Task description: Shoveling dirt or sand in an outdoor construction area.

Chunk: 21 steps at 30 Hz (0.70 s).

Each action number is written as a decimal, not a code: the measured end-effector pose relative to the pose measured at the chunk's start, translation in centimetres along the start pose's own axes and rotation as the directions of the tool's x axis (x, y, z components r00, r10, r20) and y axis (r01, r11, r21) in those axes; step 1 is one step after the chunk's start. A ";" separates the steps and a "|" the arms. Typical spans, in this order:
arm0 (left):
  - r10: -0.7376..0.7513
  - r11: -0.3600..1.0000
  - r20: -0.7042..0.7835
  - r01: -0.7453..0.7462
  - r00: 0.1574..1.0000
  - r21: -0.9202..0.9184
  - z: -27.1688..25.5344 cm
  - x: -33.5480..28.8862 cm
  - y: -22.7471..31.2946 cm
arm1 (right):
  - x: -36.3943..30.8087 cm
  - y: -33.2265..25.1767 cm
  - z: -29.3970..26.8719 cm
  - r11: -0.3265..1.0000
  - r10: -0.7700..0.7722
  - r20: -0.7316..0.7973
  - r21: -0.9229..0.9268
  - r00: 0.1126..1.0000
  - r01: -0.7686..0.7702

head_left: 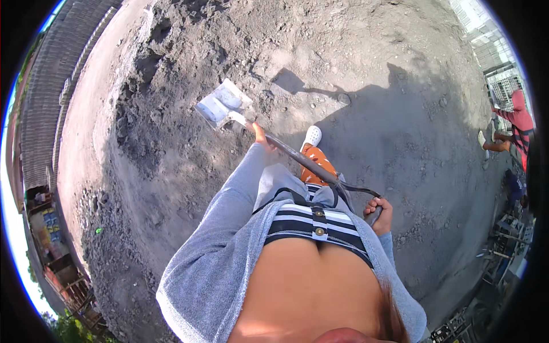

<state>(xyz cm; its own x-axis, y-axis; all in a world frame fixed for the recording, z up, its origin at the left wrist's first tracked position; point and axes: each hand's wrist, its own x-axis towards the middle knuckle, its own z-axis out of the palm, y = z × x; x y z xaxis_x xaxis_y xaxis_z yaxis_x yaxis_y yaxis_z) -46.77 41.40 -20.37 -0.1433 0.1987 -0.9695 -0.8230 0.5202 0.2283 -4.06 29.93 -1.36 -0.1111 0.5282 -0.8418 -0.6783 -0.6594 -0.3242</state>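
Observation:
A shovel (297, 157) runs slantwise across the front of my body, its pale metal blade (216, 107) to the upper left. My left hand (261, 137) is closed round the shaft, low down near the blade. At the other end my right hand (380, 215) grips the handle beside my hip. No heap of soil shows on the blade, which has bright, worn patches. The blade's shadow falls apart from it on the ground, so it appears raised. Loose grey soil and stones (177, 80) lie around and beyond it.
My white clog (312, 136) stands on the dusty ground. A person in a red hooded top (519, 117) is at the far right, near stacked pale blocks (486, 34). Clutter (506, 246) lines the right edge. A corrugated roof (48, 86) stands along the left.

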 end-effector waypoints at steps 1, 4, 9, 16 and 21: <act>0.077 0.996 0.052 -0.080 0.996 0.051 1.9 -0.4 1.7 | 1.0 -0.8 1.5 0.998 0.004 0.037 0.057 0.999 -0.006; 0.127 0.992 0.127 -0.126 0.984 -0.017 8.6 0.8 8.0 | 5.2 -3.1 6.6 0.990 0.020 0.116 0.139 0.993 -0.036; 0.398 0.917 0.171 -0.387 0.901 -0.095 20.4 3.0 20.0 | 13.9 -8.2 20.0 0.982 -0.024 0.258 0.185 0.966 -0.025; 0.290 0.820 0.587 -0.513 0.756 0.255 32.7 -6.4 30.7 | 29.1 -11.2 43.6 0.990 -0.034 0.302 0.143 0.953 -0.010; 0.658 0.158 0.632 -0.896 0.409 0.416 33.4 -9.3 30.8 | 39.4 -9.1 58.4 0.972 0.061 0.447 0.178 0.892 -0.156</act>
<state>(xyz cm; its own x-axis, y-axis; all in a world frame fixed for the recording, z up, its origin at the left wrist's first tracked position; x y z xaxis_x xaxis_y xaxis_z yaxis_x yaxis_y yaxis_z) -52.42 83.29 -1.40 -0.2524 0.9487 -0.1904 0.2272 0.2493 0.9414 -44.65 88.01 -6.33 -0.4657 0.6703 -0.5778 -0.7710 -0.6278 -0.1069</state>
